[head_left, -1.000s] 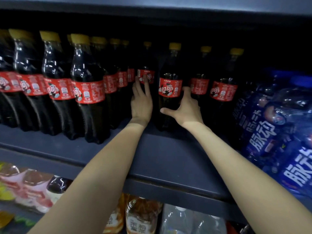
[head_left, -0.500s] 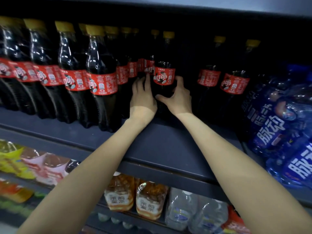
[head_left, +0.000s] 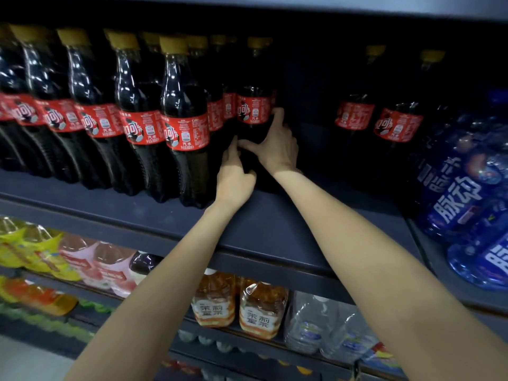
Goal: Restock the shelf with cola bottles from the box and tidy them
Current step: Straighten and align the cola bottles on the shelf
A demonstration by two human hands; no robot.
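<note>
- Red-labelled cola bottle (head_left: 253,111), yellow cap, upright and set back on the dark blue shelf (head_left: 275,229); both hands are on it.
- Right hand (head_left: 276,148): fingers curved round the bottle's right side below the label, thumb stretched across its front.
- Left hand (head_left: 235,176): laid against the bottle's lower left, fingers reaching up beside it; whether they curl round it I cannot tell.
- Front row of cola bottles (head_left: 110,119): a close rank at the left, labels facing out, touching one another. This part looks stocked and tidy.
- Two more cola bottles (head_left: 376,122): standing right of the hands, apart from the held one, with a dark gap between.
- Box: not in view.
- Blue drink bottles (head_left: 464,188): far right, lying tilted.
- Lower shelf: tea bottles (head_left: 239,306) and clear water bottles (head_left: 327,328).
- Judgement: well along; the gap and bare shelf front suggest bottles remain to be placed and lined up.
</note>
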